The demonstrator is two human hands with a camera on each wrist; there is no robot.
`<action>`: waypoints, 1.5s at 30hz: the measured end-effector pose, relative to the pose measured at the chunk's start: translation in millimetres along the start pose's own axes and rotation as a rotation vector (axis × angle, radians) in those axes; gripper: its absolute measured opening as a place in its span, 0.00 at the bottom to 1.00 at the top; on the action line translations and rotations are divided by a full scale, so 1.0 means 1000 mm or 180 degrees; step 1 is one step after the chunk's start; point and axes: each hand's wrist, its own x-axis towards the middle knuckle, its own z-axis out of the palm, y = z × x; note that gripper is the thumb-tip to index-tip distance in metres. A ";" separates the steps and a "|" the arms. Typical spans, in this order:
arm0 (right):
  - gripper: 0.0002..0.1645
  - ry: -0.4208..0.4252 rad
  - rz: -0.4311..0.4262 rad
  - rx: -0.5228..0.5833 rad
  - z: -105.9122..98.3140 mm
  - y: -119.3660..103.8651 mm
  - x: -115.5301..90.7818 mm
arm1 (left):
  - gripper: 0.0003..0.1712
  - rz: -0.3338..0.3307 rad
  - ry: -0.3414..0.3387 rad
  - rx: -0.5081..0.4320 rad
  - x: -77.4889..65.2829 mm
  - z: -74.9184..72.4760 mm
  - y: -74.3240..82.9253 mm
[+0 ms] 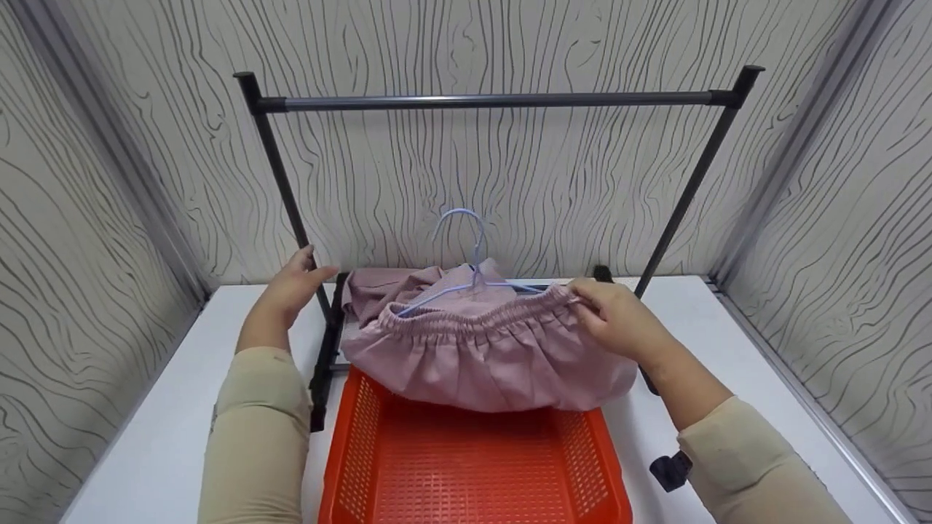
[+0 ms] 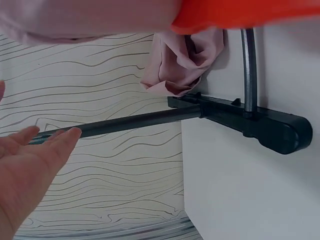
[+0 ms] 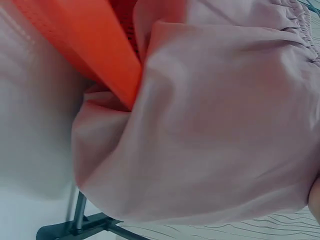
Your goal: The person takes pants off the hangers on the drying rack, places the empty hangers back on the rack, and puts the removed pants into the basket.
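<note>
A pink garment with a gathered elastic waistband [image 1: 473,327] spreads over the far end of the red basket. My right hand [image 1: 617,314] pinches the right end of its waistband between thumb and fingers. Inside the waistband opening sits a light blue hanger [image 1: 479,240], its hook pointing up and its arms partly hidden by cloth. My left hand [image 1: 286,290] is at the left post of the black rack, fingers extended and the thumb apart; it holds no cloth. In the left wrist view, the fingers [image 2: 60,145] overlap the rack post [image 2: 135,121].
The black rack's top bar [image 1: 495,101] runs across the back, above the garment. Below the cloth stands the red perforated basket [image 1: 466,466] on a white table [image 1: 167,429]. Rack feet [image 2: 285,132] rest on the table. Patterned panels [image 1: 466,44] close in the back and sides.
</note>
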 end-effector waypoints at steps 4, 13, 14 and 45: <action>0.05 -0.0256 0.0088 0.0068 0.009 0.002 -0.005 | 0.45 -0.0052 -0.0141 0.0124 -0.004 0.001 -0.005; 0.07 -0.0711 0.0383 0.0047 0.027 0.013 -0.019 | 0.42 0.0019 -0.0448 0.0369 -0.014 0.014 -0.013; 0.07 -0.0787 0.0421 0.0045 0.029 0.014 -0.021 | 0.42 0.0041 -0.0476 0.0400 -0.015 0.016 -0.014; 0.03 -0.1446 0.0701 0.0150 0.045 0.032 -0.045 | 0.08 0.0558 -0.0891 0.2016 -0.040 0.073 -0.028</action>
